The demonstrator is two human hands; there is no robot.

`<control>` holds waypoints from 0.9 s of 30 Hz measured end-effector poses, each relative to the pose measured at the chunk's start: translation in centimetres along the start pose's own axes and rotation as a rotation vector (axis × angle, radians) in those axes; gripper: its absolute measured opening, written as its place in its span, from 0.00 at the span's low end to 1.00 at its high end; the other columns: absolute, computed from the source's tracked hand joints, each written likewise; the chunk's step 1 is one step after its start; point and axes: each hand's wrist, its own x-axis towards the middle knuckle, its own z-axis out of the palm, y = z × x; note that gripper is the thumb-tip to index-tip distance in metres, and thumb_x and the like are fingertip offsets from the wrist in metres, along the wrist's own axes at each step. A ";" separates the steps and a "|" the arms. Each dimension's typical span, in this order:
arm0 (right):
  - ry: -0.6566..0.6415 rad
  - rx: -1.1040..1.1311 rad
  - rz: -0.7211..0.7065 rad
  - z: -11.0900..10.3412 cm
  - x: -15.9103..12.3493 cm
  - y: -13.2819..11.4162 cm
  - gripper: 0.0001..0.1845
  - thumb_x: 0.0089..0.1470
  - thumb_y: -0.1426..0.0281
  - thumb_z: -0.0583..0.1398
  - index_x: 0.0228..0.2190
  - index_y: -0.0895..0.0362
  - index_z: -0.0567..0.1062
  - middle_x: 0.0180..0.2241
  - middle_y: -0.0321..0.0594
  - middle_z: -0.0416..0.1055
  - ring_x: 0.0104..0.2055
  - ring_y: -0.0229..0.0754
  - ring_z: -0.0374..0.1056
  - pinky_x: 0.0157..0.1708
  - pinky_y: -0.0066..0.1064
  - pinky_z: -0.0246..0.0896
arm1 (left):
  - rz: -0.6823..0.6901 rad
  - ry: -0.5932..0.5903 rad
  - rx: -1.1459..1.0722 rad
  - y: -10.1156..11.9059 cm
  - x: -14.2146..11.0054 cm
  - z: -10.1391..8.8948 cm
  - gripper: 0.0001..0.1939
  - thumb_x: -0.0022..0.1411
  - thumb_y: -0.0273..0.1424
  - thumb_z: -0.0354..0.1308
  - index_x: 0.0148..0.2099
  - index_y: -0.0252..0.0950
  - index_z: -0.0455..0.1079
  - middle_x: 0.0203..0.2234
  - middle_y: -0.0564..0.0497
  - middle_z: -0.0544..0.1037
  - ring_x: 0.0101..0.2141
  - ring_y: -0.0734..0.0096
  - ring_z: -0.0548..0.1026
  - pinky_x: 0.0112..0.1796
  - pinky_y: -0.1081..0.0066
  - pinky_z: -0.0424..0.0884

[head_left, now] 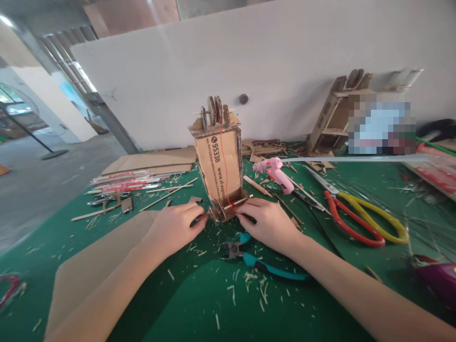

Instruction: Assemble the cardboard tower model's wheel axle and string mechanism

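An upright cardboard model stands on the green table, with cardboard discs on a stick at its top. A red string runs from those discs down its printed front to a wooden stick across the small box at its foot. My left hand is closed, thumb and fingers pinched at a small cardboard disc on the box's left side. Closed too, my right hand has its fingertips at the box's right front edge, by the stick and string; the exact grip is partly hidden.
Teal cutting pliers lie just in front of the model. To the right are a pink glue gun and red-and-yellow-handled scissors. A cardboard sheet lies under my left arm. Another cardboard model stands behind, right.
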 end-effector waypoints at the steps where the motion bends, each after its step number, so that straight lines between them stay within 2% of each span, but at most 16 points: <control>1: -0.001 0.001 -0.001 0.0 0.0 0.0 0.10 0.55 0.74 0.55 0.32 0.55 0.77 0.34 0.36 0.75 0.39 0.39 0.70 0.40 0.29 0.64 | -0.004 0.007 -0.002 0.0 0.0 0.0 0.12 0.65 0.34 0.47 0.32 0.37 0.68 0.29 0.51 0.75 0.27 0.71 0.72 0.27 0.72 0.59; 8: 0.011 0.008 -0.012 0.0 0.1 0.0 0.10 0.55 0.74 0.56 0.32 0.55 0.77 0.34 0.37 0.75 0.38 0.39 0.70 0.39 0.29 0.63 | 0.010 0.009 -0.036 -0.1 0.0 0.0 0.12 0.66 0.33 0.47 0.32 0.37 0.68 0.30 0.52 0.75 0.27 0.72 0.71 0.27 0.72 0.59; 17: 0.020 0.004 -0.025 0.1 0.0 0.0 0.10 0.55 0.75 0.56 0.32 0.56 0.77 0.33 0.38 0.75 0.38 0.39 0.70 0.38 0.29 0.63 | 0.071 -0.038 -0.056 -0.1 0.2 0.1 0.15 0.67 0.33 0.46 0.29 0.36 0.67 0.24 0.53 0.72 0.26 0.71 0.71 0.25 0.72 0.60; 27: 0.063 0.003 -0.041 0.0 -0.2 0.0 0.10 0.55 0.75 0.55 0.32 0.56 0.77 0.33 0.37 0.75 0.37 0.39 0.71 0.39 0.29 0.64 | 0.131 -0.053 -0.079 -0.1 0.0 0.3 0.14 0.67 0.34 0.46 0.32 0.37 0.69 0.24 0.53 0.72 0.28 0.70 0.71 0.27 0.71 0.60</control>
